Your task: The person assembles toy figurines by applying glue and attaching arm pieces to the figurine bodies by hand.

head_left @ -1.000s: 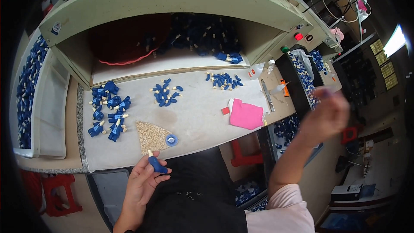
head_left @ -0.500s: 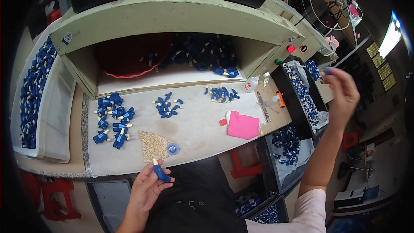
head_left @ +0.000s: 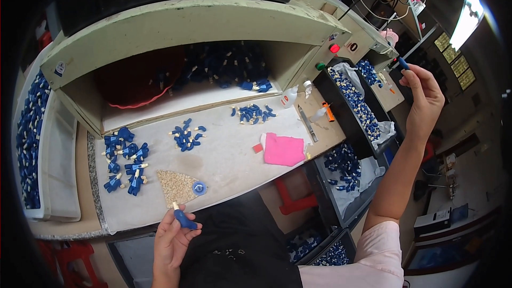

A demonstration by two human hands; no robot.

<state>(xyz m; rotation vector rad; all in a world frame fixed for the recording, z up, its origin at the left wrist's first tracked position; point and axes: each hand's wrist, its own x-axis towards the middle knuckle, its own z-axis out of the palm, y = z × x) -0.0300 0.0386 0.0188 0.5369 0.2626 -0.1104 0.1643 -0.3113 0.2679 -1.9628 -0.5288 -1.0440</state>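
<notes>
My left hand (head_left: 172, 242) is closed around a blue curved piece with a cream tip (head_left: 184, 219), held at the near table edge. Raised far out to the right, my right hand (head_left: 425, 98) pinches a small slim blue piece (head_left: 404, 64) between thumb and fingers; its exact kind is too small to make out. Just beyond my left hand lies a fan-shaped heap of small cream bits (head_left: 173, 186), with a round blue cap-like thing (head_left: 199, 188) at its corner. Blue pieces with cream tips lie in groups: a left cluster (head_left: 128, 152), a middle cluster (head_left: 185, 137) and a right cluster (head_left: 252, 113).
A pink cloth (head_left: 284, 149), a white bottle (head_left: 289, 97) and an orange tool (head_left: 328, 112) lie at the table's right. Black trays (head_left: 368, 146) hold many blue and cream pieces. A white bin (head_left: 58, 181) stands left. The cabinet (head_left: 186, 26) rises behind, with a red bowl (head_left: 138, 80) inside.
The whole view has shifted, moving the table leftward in the picture. My right hand remains raised, and the blue piece in its fingers now points up more clearly. My left hand still holds its piece.
</notes>
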